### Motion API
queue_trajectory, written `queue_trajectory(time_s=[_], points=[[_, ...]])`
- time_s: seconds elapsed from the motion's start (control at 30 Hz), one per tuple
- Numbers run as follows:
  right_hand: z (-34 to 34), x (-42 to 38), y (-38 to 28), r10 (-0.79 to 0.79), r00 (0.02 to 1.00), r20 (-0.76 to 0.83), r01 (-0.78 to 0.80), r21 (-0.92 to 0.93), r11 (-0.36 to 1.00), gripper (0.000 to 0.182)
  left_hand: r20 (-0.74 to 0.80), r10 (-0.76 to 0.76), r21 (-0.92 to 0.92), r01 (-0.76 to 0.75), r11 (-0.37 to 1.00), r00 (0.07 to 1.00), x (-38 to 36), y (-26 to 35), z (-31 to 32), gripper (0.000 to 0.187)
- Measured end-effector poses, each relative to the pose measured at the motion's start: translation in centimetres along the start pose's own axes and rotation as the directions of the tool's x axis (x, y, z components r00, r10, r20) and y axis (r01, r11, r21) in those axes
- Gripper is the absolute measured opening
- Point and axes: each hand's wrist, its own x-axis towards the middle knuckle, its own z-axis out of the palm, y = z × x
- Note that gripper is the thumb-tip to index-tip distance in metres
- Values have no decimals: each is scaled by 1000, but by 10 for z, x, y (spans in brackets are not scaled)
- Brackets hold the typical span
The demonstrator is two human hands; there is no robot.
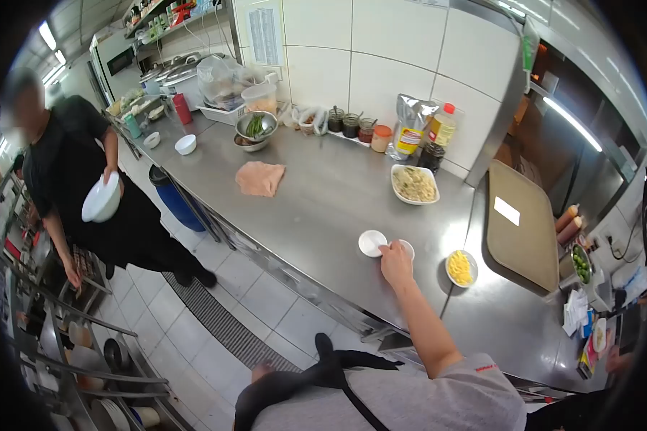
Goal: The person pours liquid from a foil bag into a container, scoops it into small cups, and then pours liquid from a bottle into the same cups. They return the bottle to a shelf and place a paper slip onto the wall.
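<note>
My right hand (396,264) reaches over the steel counter, fingers closed at the rim of a small white bowl (408,248) that it partly covers. A second small white bowl (372,243) stands just left of my fingertips. To the right is a small bowl of chopped yellow food (461,268). Farther back sits a square white bowl of pale mixed food (415,184). My left hand (262,371) shows only in part, low by my body; its fingers cannot be made out.
The steel counter (316,208) holds a pale pink slab of raw meat (260,178), metal bowls with green vegetables (257,127), sauce jars (350,126), a foil pouch (411,129) and a brown tray (521,230). A co-worker (72,165) at left carries a white bowl (102,199).
</note>
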Motion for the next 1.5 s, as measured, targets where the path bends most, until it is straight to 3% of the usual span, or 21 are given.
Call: queue_trajectory(time_s=[0.03, 0.1, 0.13, 0.23, 0.3, 0.33, 0.4, 0.47, 0.53, 0.6, 0.7, 0.83, 0.9, 1.03, 1.13, 1.23, 1.3, 1.33, 1.37, 1.4, 1.5], points=[[15, 19, -8, 0, 1000, 14, 0, 3, 1000, 23, 11, 32, 26, -32, 999, 999, 11, 20, -6, 35], [34, 66, -22, -12, 1000, 20, 12, -2, 1000, 27, -174, 180, 103, -164, 981, 968, 21, 94, -47, 29], [41, 83, -30, -50, 999, 10, 50, -59, 997, 32, -325, 348, 146, -317, 937, 879, 33, 109, -61, 27], [43, 112, -54, -115, 993, 32, 117, -80, 990, 47, -457, 227, -71, -289, 955, 860, 42, 170, -104, 22], [40, 125, -68, -239, 947, -216, 249, 21, 968, 32, -560, 207, -226, -388, 893, 802, 61, 193, -122, 21], [42, 125, -71, -253, 945, -206, 264, 27, 964, 32, -566, 189, -234, -376, 897, 802, 74, 201, -130, 21], [48, 115, -70, -254, 964, -80, 263, 140, 954, 13, -614, 323, -139, -501, 854, 720, 105, 215, -149, 21], [60, 100, -73, -245, 965, -96, 261, 263, 929, 14, -601, 334, -156, -517, 842, 726, 135, 246, -174, 21], [83, 75, -80, -63, 998, 11, 53, 391, 919, 13, -601, 364, -168, -558, 813, 712, 168, 283, -197, 22], [67, 72, -101, -164, 985, 60, 153, 155, 976, 13, -662, 463, -61, -658, 750, 589, 206, 314, -214, 22], [75, 85, -109, -75, 997, -6, 75, 174, 982, 9, -572, 442, -211, -644, 735, 691, 267, 342, -231, 22], [88, 95, -108, 140, 987, -75, -131, 107, 986, 8, -475, 592, -11, -677, 736, 651, 325, 374, -254, 24], [92, 102, -109, 287, 953, -100, -287, 22, 958, 9, -353, 730, 196, -716, 670, 586, 350, 376, -256, 21], [95, 114, -111, 444, 888, -120, -450, -30, 893, 10, -196, 672, 218, -637, 740, 714, 351, 390, -266, 15], [104, 118, -103, 573, 803, -163, -592, -115, 797, 12, -113, 686, 137, -672, 728, 719, 353, 388, -272, 10], [102, 121, -108, 667, 720, -190, -690, -104, 716, 13, -28, 764, 57, -762, 645, 644, 357, 384, -275, 10], [104, 120, -110, 686, 691, -228, -722, -168, 671, 14, 10, 812, -43, -811, 584, 584, 359, 384, -277, 12], [110, 116, -104, 588, 737, -334, -650, -108, 752, 16, -12, 841, -62, -840, 540, 541, 362, 381, -277, 14], [111, 114, -107, 673, 668, -319, -741, -200, 641, 17, 22, 819, -139, -810, 570, 573, 361, 379, -279, 14], [111, 116, -106, 703, 634, -322, -766, -137, 628, 19, 71, 798, -210, -773, 599, 599, 361, 377, -281, 15], [109, 128, -113, 792, 376, -481, -786, 286, 548, 21, 141, 771, -264, -727, 634, 621, 369, 368, -280, 12]])
